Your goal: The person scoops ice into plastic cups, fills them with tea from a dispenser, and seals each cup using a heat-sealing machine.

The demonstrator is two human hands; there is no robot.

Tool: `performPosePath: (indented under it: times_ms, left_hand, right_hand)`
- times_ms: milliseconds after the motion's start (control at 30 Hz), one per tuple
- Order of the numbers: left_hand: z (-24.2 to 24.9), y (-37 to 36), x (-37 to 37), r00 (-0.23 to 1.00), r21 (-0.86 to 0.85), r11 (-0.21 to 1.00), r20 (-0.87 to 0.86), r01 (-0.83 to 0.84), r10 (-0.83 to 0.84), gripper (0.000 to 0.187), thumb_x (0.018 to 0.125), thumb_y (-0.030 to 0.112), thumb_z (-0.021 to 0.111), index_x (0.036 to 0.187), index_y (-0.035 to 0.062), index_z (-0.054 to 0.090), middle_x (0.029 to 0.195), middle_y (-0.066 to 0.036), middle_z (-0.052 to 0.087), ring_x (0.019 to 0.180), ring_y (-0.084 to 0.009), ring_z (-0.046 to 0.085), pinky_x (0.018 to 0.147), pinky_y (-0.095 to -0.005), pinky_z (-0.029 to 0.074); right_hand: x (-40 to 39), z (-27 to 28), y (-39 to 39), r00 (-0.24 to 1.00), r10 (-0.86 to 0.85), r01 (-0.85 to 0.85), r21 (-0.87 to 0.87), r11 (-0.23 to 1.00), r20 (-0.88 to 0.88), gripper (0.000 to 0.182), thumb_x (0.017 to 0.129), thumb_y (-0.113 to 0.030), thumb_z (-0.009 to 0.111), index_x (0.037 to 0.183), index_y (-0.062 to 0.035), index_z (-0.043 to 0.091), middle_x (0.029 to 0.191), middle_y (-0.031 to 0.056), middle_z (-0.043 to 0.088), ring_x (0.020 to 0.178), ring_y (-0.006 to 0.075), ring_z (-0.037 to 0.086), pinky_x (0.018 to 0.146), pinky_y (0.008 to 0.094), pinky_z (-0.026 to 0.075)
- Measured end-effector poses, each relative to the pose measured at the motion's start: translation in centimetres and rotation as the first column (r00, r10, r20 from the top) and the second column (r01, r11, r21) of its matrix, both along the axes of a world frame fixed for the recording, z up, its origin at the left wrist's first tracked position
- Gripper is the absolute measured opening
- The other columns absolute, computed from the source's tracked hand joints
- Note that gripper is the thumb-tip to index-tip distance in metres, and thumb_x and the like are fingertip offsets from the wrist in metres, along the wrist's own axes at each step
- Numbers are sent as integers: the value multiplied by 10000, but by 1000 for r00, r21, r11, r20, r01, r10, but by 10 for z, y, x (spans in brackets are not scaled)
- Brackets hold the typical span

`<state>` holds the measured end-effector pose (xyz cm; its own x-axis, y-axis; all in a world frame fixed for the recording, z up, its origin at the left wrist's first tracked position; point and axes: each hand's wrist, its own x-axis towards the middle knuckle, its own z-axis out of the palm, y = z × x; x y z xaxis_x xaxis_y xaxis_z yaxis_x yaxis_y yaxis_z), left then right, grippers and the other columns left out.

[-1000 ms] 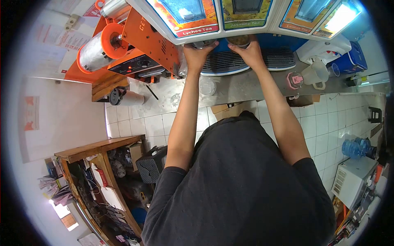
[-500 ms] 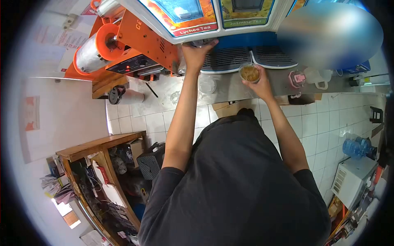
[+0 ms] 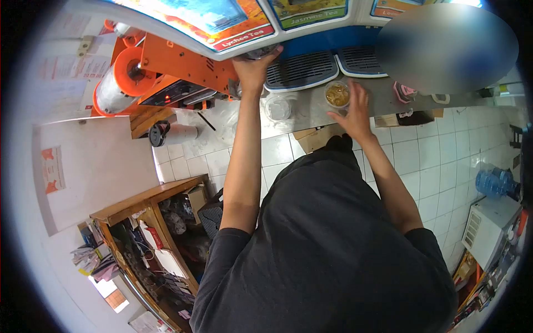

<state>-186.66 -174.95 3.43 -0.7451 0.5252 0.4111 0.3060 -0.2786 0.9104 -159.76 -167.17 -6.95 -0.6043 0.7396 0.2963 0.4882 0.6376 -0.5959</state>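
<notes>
A clear plastic cup (image 3: 337,95) of amber drink stands on the metal counter, in front of the dispenser's drip trays. Right beside it, my right hand (image 3: 357,114) has its fingers and thumb spread apart, and a gap shows between the palm and the cup. My left hand (image 3: 253,72) reaches up under the lower edge of the drink dispenser (image 3: 288,41), its fingers curled round something clear and shiny that the dispenser and hand mostly hide. Near my left wrist, a clear lidded or upturned cup (image 3: 277,109) rests on the counter.
An orange cup-sealing machine (image 3: 183,64) with a film roll stands at the left. A white tumbler with a dark lid (image 3: 177,134) and a black stick (image 3: 206,121) lie near it. Two black drip trays (image 3: 302,71) sit behind the cup; a pink-capped item (image 3: 403,92) is at right.
My right hand has let go of the amber drink cup, its fingers now apart beside it. The left hand stays under the dispenser edge. The view has shifted slightly.
</notes>
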Motion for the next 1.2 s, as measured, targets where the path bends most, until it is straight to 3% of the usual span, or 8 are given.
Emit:
performPosePath:
  times_ms: [67,200,433,567,767,967,1167,1200]
  left_hand:
    - [-6,-3,0,998,-9,999,-24,-52,52,548,637,74,943,1075,-31,631,1051,-96,687,928,-179,647,881,-319,526]
    - [1,-2,7,1000,22,1000,19,-9,9,553,633,19,928,1091,-45,625,1057,-90,679,923,-166,631,883,-316,519]
    - [2,-5,7,994,-106,989,-57,-99,94,484,648,45,927,1038,-53,657,1035,-89,687,902,-172,631,862,-306,515]
    - [-4,-5,3,999,-58,998,-5,-32,32,492,646,62,932,1035,-56,655,1008,-94,693,887,-175,643,835,-307,526]
    - [-3,-3,6,995,-35,996,-52,-82,80,494,653,62,932,1042,-57,651,1018,-100,700,888,-171,659,843,-311,540]
    - [6,-6,8,998,-96,994,-18,-53,52,542,665,24,913,1121,-48,628,1091,-112,681,973,-194,652,887,-321,528]
    - [-7,-5,4,999,-6,1000,42,4,-3,513,658,-14,897,1090,-50,622,1042,-104,695,919,-188,680,797,-302,588]
    - [-11,-4,2,995,6,999,90,31,-32,498,666,-14,892,1085,-50,624,1043,-117,700,906,-183,685,797,-299,592]
  right_hand:
    - [-11,15,-24,949,298,-302,-25,953,-108,1116,688,-262,898,1537,-23,213,1382,226,428,1281,396,444,1110,465,351]
    - [-79,6,-76,947,317,-313,-411,856,-60,1095,674,-314,903,1502,-1,258,1459,245,377,1351,415,397,1127,464,349]
    - [-134,-64,-100,961,206,-266,-430,863,-182,996,689,-353,885,1431,30,342,1398,244,485,1308,393,482,1080,420,415]
    - [-125,-66,-92,828,389,-513,-267,816,-405,1019,708,-414,867,1443,45,330,1367,266,502,1286,391,498,1092,435,394]
    - [-122,-67,-100,912,365,-401,-218,890,-188,1060,705,-359,878,1482,24,267,1388,258,484,1311,395,468,1117,453,366]
    - [-108,-22,-75,860,169,-404,-441,801,-481,1084,655,-156,907,1512,-48,253,1362,171,522,1275,308,516,1074,401,413]
    - [-102,55,-3,814,80,-206,-157,966,-575,901,678,-195,919,1406,-20,418,1262,154,626,1168,274,607,1010,381,467]
    - [-107,63,3,818,15,-61,-61,996,-575,706,759,-265,857,1293,27,500,1184,193,644,1088,322,627,952,406,487]
